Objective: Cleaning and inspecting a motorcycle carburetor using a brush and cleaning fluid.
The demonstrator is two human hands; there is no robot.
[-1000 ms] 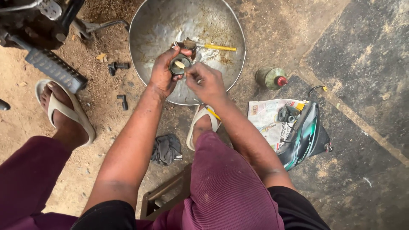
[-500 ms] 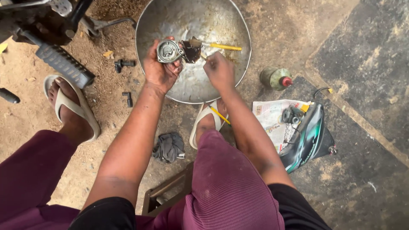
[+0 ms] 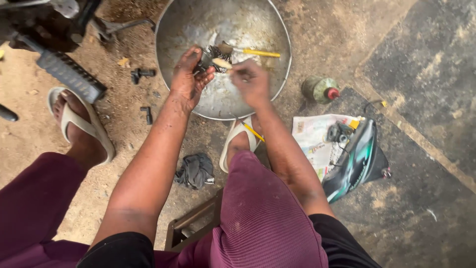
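The left hand point(image 3: 188, 77) is gripping a small dark metal part point(image 3: 212, 55), fingers curled around it, and is holding it just above the wide metal basin point(image 3: 258, 99) sitting on the dirt floor. The right hand point(image 3: 252, 82) is pinching the pale handle of a small brush point(image 3: 221, 62), whose end is meeting the part; the hand is blurred. A yellow-handled tool point(image 3: 253, 52) is lying inside the basin beyond the hands. A dark rag point(image 3: 196, 170) is lying on the floor between the sandalled feet. A green bottle with a red cap point(image 3: 320, 90) is resting on its side right of the basin, near a sheet of newspaper point(image 3: 317, 136) carrying a dark glossy cover point(image 3: 354, 161).
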